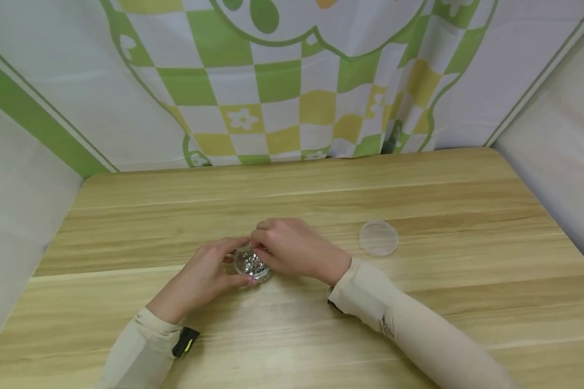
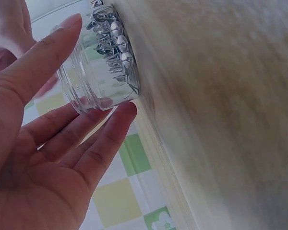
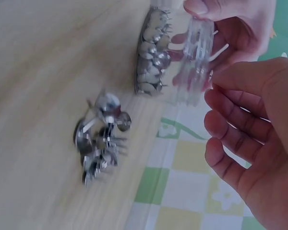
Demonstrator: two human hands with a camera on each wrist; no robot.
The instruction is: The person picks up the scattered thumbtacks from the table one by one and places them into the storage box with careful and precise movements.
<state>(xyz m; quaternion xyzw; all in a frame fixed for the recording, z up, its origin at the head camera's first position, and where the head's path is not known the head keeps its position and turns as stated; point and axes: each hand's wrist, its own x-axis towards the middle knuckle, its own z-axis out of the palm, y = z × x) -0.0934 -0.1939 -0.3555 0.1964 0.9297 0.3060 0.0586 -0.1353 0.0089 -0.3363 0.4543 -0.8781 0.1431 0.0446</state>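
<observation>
We are facing a green, white and yellow checked cloth (image 1: 277,81) filling the upper part of the head view, with a wood-grain table (image 1: 448,205) spreading below it. Our two pale sleeves (image 1: 413,329) are entering from the lower left and lower right, slanting inward toward the centre. Our right hand (image 1: 297,248) is bending at the wrist and arching over from the right, its fingers curling and its thumb and index finger pinching at the jar's mouth. Our left hand (image 1: 206,278) is grasping the clear jar (image 2: 84,79) just left of centre, thumb on the near side and fingers on the far side, while the jar is standing on the table, holding silver tacks (image 2: 122,45). A clear round lid (image 1: 378,238) is lying right of centre. Loose tacks (image 3: 103,139) are lying beside the jar, left of centre in the right wrist view. At our right fingertips a small shiny piece (image 3: 210,76) is showing.
</observation>
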